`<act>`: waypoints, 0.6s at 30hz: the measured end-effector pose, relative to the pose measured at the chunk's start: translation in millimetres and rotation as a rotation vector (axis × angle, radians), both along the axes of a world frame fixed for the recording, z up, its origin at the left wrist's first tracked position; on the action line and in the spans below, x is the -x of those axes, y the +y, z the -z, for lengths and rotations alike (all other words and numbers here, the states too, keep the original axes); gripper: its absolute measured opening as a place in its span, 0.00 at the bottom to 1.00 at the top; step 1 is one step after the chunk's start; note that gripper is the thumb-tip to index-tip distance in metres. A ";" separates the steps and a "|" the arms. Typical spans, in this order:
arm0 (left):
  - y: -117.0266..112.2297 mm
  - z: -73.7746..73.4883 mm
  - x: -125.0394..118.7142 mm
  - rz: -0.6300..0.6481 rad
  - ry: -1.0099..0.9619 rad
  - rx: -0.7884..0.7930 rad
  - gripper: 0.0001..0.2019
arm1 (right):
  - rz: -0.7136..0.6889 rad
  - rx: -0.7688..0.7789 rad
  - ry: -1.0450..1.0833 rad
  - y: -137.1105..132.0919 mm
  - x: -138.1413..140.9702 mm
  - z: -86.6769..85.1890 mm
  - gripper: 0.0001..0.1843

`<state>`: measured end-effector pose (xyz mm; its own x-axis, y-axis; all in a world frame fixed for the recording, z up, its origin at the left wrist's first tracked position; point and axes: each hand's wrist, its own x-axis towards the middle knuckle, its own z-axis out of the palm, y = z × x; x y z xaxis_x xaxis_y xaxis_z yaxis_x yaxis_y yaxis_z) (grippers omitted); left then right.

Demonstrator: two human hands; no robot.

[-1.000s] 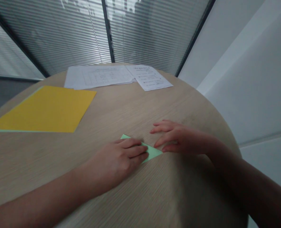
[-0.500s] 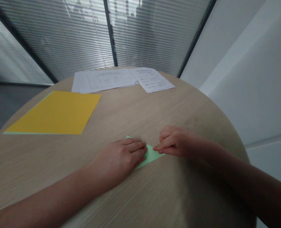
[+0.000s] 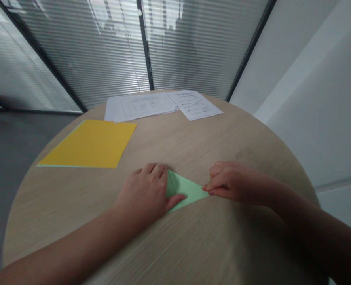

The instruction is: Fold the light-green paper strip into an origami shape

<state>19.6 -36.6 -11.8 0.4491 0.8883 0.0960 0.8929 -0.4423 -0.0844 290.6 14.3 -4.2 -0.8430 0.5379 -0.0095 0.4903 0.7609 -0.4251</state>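
A folded piece of light green paper point(image 3: 187, 190) lies on the wooden table, narrowing to a point on the right. Crease lines show near its wider left end. My left hand point(image 3: 150, 190) rests over that left end, the thumb stretched out across the paper and set apart from the other fingers, whose tips are partly hidden. At the pointed right end, my right hand point(image 3: 230, 182) pinches the tip between thumb and forefinger, its other fingers curled in.
Yellow paper point(image 3: 92, 144) lies at the left of the round table point(image 3: 175, 142), with a pale green edge beneath it. Printed white sheets point(image 3: 145, 105) overlap at the far edge. Blinds point(image 3: 104, 59) and a white wall point(image 3: 317, 87) stand beyond.
My left hand has drawn back to the left and spread its thumb, uncovering more of the green paper. My right hand has shifted slightly right and closed on the paper's tip.
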 end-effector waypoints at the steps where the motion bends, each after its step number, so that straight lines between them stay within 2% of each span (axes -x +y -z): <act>1: 0.9 0.0 2.1 -0.009 -0.005 0.006 0.31 | 0.001 -0.014 -0.021 -0.7 0.2 0.5 0.11; 8: 12.4 -3.3 21.5 -0.006 -0.130 0.095 0.20 | 0.025 -0.029 -0.016 -1.4 11.4 7.5 0.08; 12: 17.3 1.7 26.1 -0.005 -0.227 0.118 0.14 | 0.124 0.011 -0.015 -3.7 21.3 9.6 0.06; 16: 20.2 6.5 25.8 -0.004 -0.317 0.128 0.13 | 0.296 0.019 -0.015 -6.0 35.4 10.3 0.28; 18: 20.3 6.3 24.0 -0.021 -0.310 0.128 0.13 | 0.362 0.031 -0.023 -7.3 45.7 9.7 0.28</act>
<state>-4.4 -16.3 -18.1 0.3972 0.9109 0.1121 0.8766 -0.4127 0.2476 244.9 7.0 -13.9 -0.5970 0.8008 -0.0477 0.7355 0.5227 -0.4311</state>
